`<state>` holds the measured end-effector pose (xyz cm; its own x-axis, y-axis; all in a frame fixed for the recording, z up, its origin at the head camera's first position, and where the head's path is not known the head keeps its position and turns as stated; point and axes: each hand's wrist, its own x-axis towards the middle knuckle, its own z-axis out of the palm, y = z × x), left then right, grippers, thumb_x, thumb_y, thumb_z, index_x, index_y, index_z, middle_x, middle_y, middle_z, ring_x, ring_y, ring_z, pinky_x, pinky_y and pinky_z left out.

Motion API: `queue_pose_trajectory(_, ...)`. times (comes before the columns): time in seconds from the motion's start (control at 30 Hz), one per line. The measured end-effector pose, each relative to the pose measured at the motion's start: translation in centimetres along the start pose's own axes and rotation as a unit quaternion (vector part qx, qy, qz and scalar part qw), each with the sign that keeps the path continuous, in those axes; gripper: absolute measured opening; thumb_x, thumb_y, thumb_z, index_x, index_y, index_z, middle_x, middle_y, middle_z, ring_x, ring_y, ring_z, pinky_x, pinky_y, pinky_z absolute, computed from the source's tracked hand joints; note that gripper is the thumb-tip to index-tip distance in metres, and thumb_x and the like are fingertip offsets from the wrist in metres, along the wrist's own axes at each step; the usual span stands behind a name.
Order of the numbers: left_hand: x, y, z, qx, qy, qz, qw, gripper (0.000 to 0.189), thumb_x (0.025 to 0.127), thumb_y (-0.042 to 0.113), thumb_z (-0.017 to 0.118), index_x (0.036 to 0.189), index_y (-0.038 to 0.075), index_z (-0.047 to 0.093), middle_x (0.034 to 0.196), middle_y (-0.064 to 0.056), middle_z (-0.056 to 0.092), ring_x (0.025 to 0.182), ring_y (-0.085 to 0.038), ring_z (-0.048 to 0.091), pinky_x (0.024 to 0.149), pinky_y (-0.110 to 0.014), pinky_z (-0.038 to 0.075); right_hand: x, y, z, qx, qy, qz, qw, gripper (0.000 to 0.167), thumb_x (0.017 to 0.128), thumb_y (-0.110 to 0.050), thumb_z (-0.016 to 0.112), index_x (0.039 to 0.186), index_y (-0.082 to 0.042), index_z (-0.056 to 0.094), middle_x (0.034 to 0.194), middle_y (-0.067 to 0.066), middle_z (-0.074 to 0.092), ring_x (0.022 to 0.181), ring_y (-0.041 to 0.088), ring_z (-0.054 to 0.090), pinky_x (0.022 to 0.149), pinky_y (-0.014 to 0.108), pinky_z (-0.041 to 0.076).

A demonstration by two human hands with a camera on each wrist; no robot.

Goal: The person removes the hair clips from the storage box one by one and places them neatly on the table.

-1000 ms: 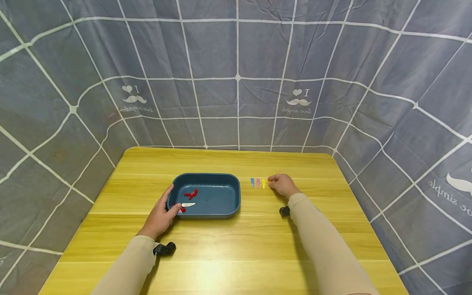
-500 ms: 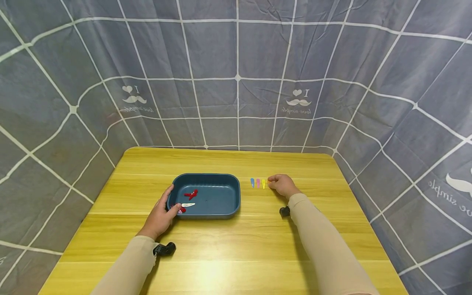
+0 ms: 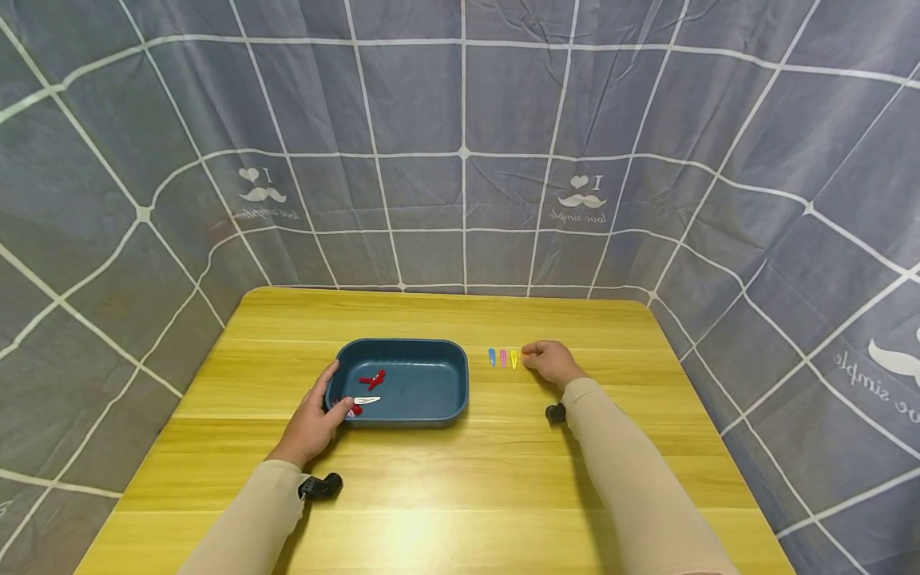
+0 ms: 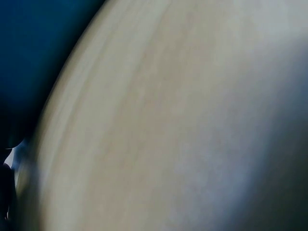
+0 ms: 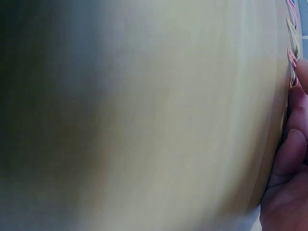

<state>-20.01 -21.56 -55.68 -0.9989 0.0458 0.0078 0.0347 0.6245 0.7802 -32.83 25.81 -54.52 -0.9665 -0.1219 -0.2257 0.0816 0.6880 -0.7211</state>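
Note:
In the head view my left hand (image 3: pixel 312 419) grips the left end of a dark blue plastic basin (image 3: pixel 427 391), thumb over the rim and fingers along the outside. Inside lie a red hair clip (image 3: pixel 372 379), a white snap hair clip (image 3: pixel 367 400) and more red and pink pieces partly behind the thumb. Right of the basin, a blue clip (image 3: pixel 492 357), a pink clip (image 3: pixel 504 358) and a yellow clip (image 3: pixel 513 358) stand in a row. At the row's right end my right hand (image 3: pixel 552 362) pinches an orange hair clip (image 5: pixel 291 58), mostly covered by its fingertips.
The wooden table (image 3: pixel 460 487) reaches back to a grey checked curtain (image 3: pixel 503 192) that surrounds it on three sides. Each wrist wears a small black camera (image 3: pixel 321 485). The left wrist view is mostly blurred tabletop with the basin's wall (image 4: pixel 38 43) at its edge.

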Motion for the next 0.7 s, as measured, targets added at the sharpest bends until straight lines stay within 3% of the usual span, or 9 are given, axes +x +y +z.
queue_pose_trajectory(0.7, 0.0, 0.11, -0.02, -0.001, 0.002, -0.001, 1.0, 0.077, 0.108, 0.036, 0.059, 0.171, 0.025, 0.016, 0.174, -0.023, 0.022, 0.156, -0.053, 0.026, 0.122, -0.074, 0.025, 0.05, -0.01, 0.03, 0.0, -0.004, 0.001, 1.0, 0.04, 0.101, -0.02, 0.069, 0.136, -0.003, 0.069, 0.138, 0.019, 0.069, 0.132, 0.038, 0.061, 0.112, 0.052, 0.05)
